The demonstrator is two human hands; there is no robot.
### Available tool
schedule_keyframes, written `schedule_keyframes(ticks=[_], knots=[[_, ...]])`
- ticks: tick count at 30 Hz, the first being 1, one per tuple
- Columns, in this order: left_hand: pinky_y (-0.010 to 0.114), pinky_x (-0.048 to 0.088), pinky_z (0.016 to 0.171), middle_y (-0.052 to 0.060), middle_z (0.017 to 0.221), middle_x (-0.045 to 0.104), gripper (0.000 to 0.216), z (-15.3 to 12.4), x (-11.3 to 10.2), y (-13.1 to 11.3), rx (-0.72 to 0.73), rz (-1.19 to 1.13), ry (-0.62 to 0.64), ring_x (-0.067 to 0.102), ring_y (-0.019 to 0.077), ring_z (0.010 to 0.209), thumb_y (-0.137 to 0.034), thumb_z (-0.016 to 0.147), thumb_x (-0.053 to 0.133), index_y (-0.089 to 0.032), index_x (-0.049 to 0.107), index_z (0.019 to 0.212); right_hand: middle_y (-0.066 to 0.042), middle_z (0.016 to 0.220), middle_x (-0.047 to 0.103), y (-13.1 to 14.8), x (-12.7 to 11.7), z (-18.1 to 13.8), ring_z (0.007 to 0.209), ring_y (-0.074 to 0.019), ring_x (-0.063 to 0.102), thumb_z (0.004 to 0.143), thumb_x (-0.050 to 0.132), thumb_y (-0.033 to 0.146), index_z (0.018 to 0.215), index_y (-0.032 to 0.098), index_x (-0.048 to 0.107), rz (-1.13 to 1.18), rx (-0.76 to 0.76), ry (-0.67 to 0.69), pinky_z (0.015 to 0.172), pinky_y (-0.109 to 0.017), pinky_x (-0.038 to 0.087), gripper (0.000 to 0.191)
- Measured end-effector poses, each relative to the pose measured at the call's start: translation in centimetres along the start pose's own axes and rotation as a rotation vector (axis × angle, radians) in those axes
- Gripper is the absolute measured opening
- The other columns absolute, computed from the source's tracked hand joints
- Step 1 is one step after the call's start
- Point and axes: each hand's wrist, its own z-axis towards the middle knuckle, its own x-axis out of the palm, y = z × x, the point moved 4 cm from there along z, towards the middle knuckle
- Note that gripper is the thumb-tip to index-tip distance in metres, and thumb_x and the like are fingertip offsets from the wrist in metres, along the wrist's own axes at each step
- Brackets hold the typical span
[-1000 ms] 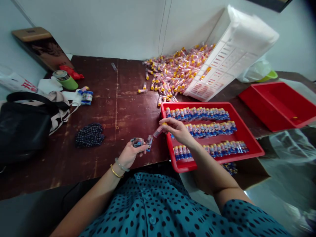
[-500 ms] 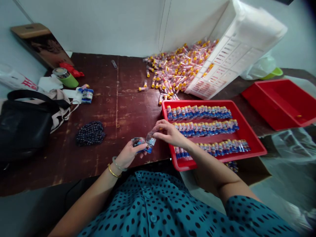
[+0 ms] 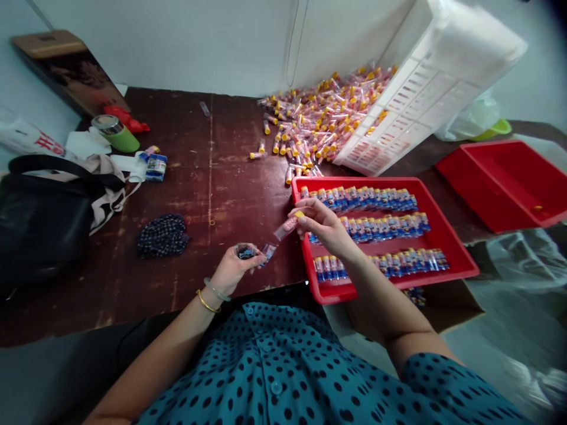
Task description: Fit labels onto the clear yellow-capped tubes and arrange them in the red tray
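Note:
My left hand (image 3: 234, 268) is closed round a small stack of printed film sleeves (image 3: 269, 252), dark and blue with clear parts, low over the table's front edge. Between the thumb and fingers of my right hand (image 3: 325, 229), a clear tube (image 3: 287, 226) with pink contents is pinched by its yellow cap. The tube slants down to the left, its clear end just above the sleeves; whether they touch I cannot tell. Beneath my right forearm lies a red tray (image 3: 447, 280) with three rows of yellow-capped tubes in blue printed sleeves (image 3: 367, 198).
A heap of yellow-capped tubes (image 3: 328, 118) lies at the back, against a tilted white crate (image 3: 407, 112). To the right stands a red bin (image 3: 478, 195). On the left are a black bag (image 3: 44, 218), a dark checked cloth (image 3: 162, 236) and a green flask (image 3: 119, 137).
My right hand has shifted slightly right and up, away from the sleeves, and the tube in it now shows clearly. My left hand stays nearly in place with the sleeves.

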Motion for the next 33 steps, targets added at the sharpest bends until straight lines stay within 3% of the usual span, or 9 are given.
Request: schedule_keyframes(ticks=[6, 12, 16, 19, 26, 33], knots=[[0.023, 0.044, 0.052, -0.001, 0.064, 0.065, 0.029, -0.2, 0.3, -0.1, 0.009, 0.018, 0.067, 0.055, 0.0108, 0.055, -0.030, 0.057, 0.089, -0.015, 0.066, 0.067, -0.003, 0.100, 0.066, -0.5, 1.1, -0.1, 0.070, -0.0104, 0.059, 0.081, 0.073, 0.039, 0.092, 0.021, 0.053, 0.062, 0.033, 0.068, 0.060, -0.022, 0.050, 0.029], [0.025, 0.045, 0.055, 0.000, 0.070, 0.066, 0.028, -0.5, 1.5, -0.3, -0.041, 0.000, 0.125, 0.057, 0.0124, 0.060, -0.032, 0.062, 0.087, -0.015, 0.069, 0.076, -0.004, 0.103, 0.067, -0.7, 1.2, -0.6, 0.085, -0.0137, 0.063, 0.085, 0.069, 0.034, 0.093, 0.021, 0.056, -0.046, -0.012, 0.130, 0.078, -0.028, 0.052, 0.020], [0.025, 0.045, 0.055, 0.005, 0.080, 0.071, 0.027, -0.9, 2.7, -0.1, -0.118, -0.075, 0.242, 0.060, 0.0147, 0.065, -0.037, 0.076, 0.076, -0.015, 0.070, 0.090, -0.004, 0.095, 0.071, -1.3, 1.3, -1.6, 0.089, -0.0181, 0.066, 0.089, 0.064, 0.035, 0.097, 0.021, 0.063, -0.298, -0.066, 0.044, 0.086, -0.034, 0.051, 0.016], [0.024, 0.043, 0.053, 0.004, 0.078, 0.070, 0.025, -1.2, 3.1, 0.2, -0.182, -0.167, 0.278, 0.059, 0.0135, 0.062, -0.037, 0.078, 0.074, -0.015, 0.070, 0.090, -0.005, 0.101, 0.072, -2.3, 2.0, -2.9, 0.095, -0.0208, 0.067, 0.088, 0.065, 0.035, 0.098, 0.022, 0.068, -0.390, -0.093, -0.001, 0.091, -0.036, 0.050, 0.017], [0.025, 0.049, 0.066, 0.002, 0.081, 0.069, 0.025, -1.3, 3.6, 0.2, -0.132, -0.191, 0.193, 0.058, 0.0134, 0.071, -0.033, 0.069, 0.083, -0.016, 0.074, 0.085, -0.007, 0.112, 0.071, -4.0, 2.9, -5.0, 0.109, -0.0225, 0.064, 0.083, 0.073, 0.035, 0.099, 0.023, 0.068, -0.314, -0.137, -0.111, 0.101, -0.038, 0.046, 0.020], [0.025, 0.049, 0.065, 0.003, 0.084, 0.071, 0.032, -1.1, 4.7, -0.3, -0.141, -0.141, 0.140, 0.059, 0.0152, 0.073, -0.037, 0.068, 0.083, -0.016, 0.075, 0.091, -0.004, 0.100, 0.069, -3.3, 2.9, -4.9, 0.097, -0.0188, 0.065, 0.084, 0.072, 0.032, 0.096, 0.021, 0.066, -0.038, -0.100, -0.098, 0.093, -0.034, 0.050, 0.017]])
